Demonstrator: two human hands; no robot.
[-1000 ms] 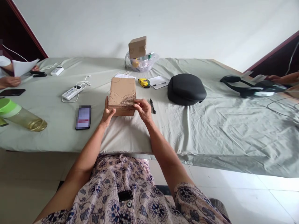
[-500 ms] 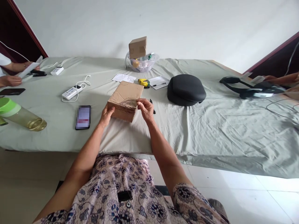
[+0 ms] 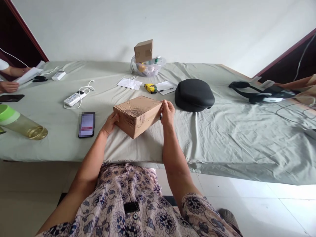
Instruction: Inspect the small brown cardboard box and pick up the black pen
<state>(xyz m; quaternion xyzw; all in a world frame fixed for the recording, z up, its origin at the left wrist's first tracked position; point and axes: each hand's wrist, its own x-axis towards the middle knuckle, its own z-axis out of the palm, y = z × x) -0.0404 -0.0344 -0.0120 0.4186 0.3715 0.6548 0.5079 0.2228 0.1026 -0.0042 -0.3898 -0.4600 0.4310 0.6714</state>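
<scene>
A brown cardboard box (image 3: 148,120) with dark scribbled lines over its near corner is held between my hands, tilted with one corner toward me. My left hand (image 3: 110,122) grips its left edge, thumb on the side. My right hand (image 3: 168,112) pinches the right corner between thumb and fingers. A small dark object, mostly hidden, lies beside the right fingers. Behind the box are a yellow tape measure (image 3: 150,88), a white paper (image 3: 129,83) and a sheet with a pen (image 3: 167,89) on it.
Right of my hands sits a black case (image 3: 195,94), with a headset (image 3: 261,93) farther right. A phone (image 3: 87,124), power strip (image 3: 74,98) and green-lidded bottle (image 3: 23,122) lie left. A clear bowl (image 3: 150,68) holding another box (image 3: 143,51) stands behind. A co-worker's hands (image 3: 10,86) hold papers.
The box has turned, so a corner now points toward me and its right side shows. My right hand has shifted right and slightly up to the far right corner; the left stays on the left edge.
</scene>
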